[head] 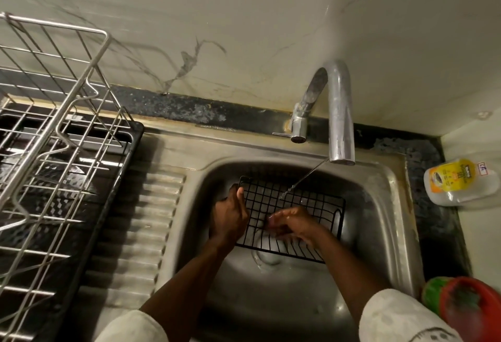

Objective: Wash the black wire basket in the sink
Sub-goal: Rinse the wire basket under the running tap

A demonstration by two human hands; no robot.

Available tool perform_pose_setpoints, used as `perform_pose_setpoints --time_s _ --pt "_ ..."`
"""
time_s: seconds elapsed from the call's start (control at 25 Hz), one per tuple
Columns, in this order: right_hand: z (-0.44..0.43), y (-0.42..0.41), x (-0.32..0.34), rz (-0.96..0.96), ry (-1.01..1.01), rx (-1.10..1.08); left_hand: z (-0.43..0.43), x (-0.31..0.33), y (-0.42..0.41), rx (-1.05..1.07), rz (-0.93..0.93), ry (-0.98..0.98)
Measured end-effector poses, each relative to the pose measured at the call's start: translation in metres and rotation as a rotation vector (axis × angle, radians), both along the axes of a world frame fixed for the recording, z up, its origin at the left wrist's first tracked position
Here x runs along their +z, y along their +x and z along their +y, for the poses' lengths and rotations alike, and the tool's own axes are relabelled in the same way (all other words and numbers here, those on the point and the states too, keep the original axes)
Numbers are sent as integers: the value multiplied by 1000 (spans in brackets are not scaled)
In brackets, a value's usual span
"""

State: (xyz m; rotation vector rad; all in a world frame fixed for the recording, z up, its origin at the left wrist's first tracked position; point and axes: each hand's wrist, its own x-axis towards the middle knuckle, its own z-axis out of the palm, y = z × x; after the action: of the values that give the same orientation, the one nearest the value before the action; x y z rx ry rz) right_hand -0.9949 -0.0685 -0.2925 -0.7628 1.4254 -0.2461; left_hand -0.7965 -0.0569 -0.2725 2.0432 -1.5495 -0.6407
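Down in the stainless steel sink (pixel 386 179), left hand (pixel 229 217) grips the black wire basket (pixel 295 204), right hand (pixel 294 226) on it, hold unclear; wet wire may slip

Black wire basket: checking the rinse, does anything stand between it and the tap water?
Nothing visible: the thin stream from the tap lands straight on the black wire basket, clear of the left hand and right hand.

Both forearms reach forward and down, sleeves at the elbows. The left grip (pixel 229 217) holds the black wire basket (pixel 295 200) by its left edge, thumb raised. The wet right grip (pixel 294 223) rests on its mesh with fingers bent, blurred.
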Motion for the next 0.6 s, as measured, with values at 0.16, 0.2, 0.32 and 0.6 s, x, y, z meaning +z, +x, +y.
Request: perform_pose_setpoints --time_s 0.16,0.2,0.32,0.6 --pt "-31 -14 1 -71 -128 -534 4 4 10 52 16 0" --pt "-30 -9 2 -95 -121 -549 4 4 11 75 36 19" --pt "-1 8 -3 -142 73 -274 1 2 13 141 51 85" --pt "-27 2 -8 -125 -61 -615 6 4 14 135 71 85"
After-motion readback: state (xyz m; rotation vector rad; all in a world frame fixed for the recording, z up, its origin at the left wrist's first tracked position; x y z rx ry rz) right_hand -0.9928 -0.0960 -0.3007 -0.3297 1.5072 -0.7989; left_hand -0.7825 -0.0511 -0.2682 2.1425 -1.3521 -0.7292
